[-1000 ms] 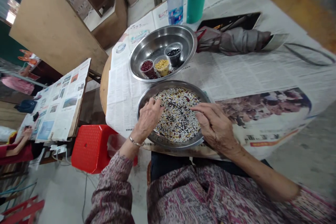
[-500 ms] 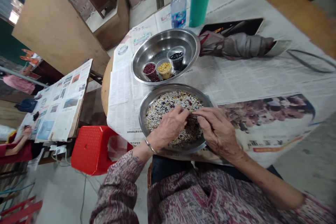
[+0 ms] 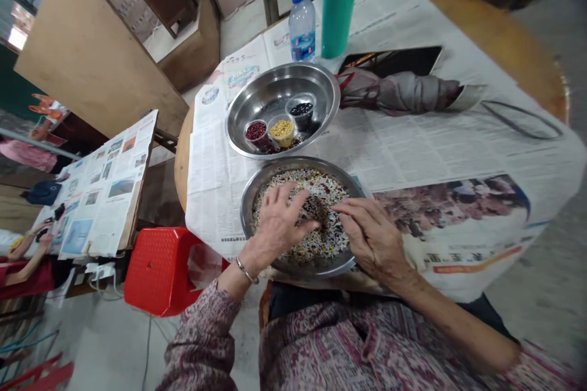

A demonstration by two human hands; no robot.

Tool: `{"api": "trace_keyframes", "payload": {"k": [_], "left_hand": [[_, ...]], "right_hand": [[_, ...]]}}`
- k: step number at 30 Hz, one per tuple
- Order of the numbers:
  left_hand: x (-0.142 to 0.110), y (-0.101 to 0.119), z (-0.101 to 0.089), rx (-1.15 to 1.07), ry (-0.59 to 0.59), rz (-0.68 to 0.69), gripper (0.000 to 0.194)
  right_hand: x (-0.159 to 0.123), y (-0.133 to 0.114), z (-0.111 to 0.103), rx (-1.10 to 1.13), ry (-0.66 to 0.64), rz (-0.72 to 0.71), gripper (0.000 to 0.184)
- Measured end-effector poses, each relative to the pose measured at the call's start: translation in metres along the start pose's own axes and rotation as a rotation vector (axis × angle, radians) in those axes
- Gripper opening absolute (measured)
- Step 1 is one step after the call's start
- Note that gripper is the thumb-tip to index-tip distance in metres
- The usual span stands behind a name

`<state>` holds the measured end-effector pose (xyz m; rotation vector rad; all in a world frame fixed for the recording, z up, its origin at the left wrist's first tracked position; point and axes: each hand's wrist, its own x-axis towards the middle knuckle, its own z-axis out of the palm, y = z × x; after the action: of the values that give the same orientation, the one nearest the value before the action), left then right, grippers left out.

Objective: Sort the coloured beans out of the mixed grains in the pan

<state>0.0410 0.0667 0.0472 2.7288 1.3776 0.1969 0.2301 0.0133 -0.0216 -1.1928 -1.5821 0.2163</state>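
A steel pan (image 3: 249, 200) full of mixed white, red, yellow and black beans (image 3: 326, 243) sits at the near table edge. My left hand (image 3: 275, 226) lies on the beans with fingers spread. My right hand (image 3: 371, 235) rests at the pan's right side, fingers stretched toward the middle, touching the beans. Behind it a second steel pan (image 3: 275, 82) holds three small cups: red beans (image 3: 255, 131), yellow beans (image 3: 281, 129) and black beans (image 3: 301, 109).
Newspaper (image 3: 440, 146) covers the round table. A folded grey umbrella (image 3: 403, 93), a dark tablet (image 3: 394, 61), a water bottle (image 3: 301, 23) and a green flask (image 3: 338, 3) lie beyond the pans. A red stool (image 3: 158, 269) stands at left; another person's arm (image 3: 27, 263) shows far left.
My left hand moved from the pan's left rim to the middle, then spread its fingers over the beans. My right hand stayed at the right side. The view shifted slightly.
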Motion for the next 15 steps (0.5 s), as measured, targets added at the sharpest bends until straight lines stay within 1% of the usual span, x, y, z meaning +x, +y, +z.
{"api": "trace_keyframes", "payload": {"k": [1, 2, 3, 5, 7, 9, 10, 13, 15], "left_hand": [[-0.001, 0.005, 0.002, -0.004, -0.043, 0.114, 0.062], [0.0, 0.01, 0.005, -0.006, -0.085, 0.225, 0.063], [0.003, 0.013, 0.009, -0.003, -0.117, 0.313, 0.059], [0.013, 0.016, 0.016, 0.019, -0.149, 0.411, 0.045], [0.027, 0.014, 0.019, 0.044, -0.151, 0.434, 0.035], [0.04, 0.009, 0.018, 0.064, -0.153, 0.418, 0.03], [0.046, 0.006, 0.016, 0.075, -0.153, 0.384, 0.028], [0.052, -0.007, 0.004, 0.112, -0.155, 0.212, 0.027], [0.048, -0.015, -0.005, 0.123, -0.17, 0.103, 0.027]], "right_hand": [[-0.001, 0.001, 0.0, 0.002, 0.001, -0.001, 0.023], [-0.001, 0.001, 0.0, 0.002, 0.002, -0.001, 0.024], [-0.001, 0.001, 0.0, 0.002, 0.003, -0.002, 0.024], [-0.002, 0.0, 0.0, -0.002, 0.009, 0.004, 0.025], [-0.001, -0.001, -0.001, -0.003, 0.007, 0.026, 0.027], [-0.001, -0.003, -0.002, 0.0, -0.001, 0.052, 0.029], [0.0, -0.003, -0.002, 0.0, -0.005, 0.06, 0.03], [0.0, -0.004, -0.003, -0.003, -0.011, 0.061, 0.03], [0.001, -0.004, -0.004, -0.002, -0.014, 0.062, 0.03]]}}
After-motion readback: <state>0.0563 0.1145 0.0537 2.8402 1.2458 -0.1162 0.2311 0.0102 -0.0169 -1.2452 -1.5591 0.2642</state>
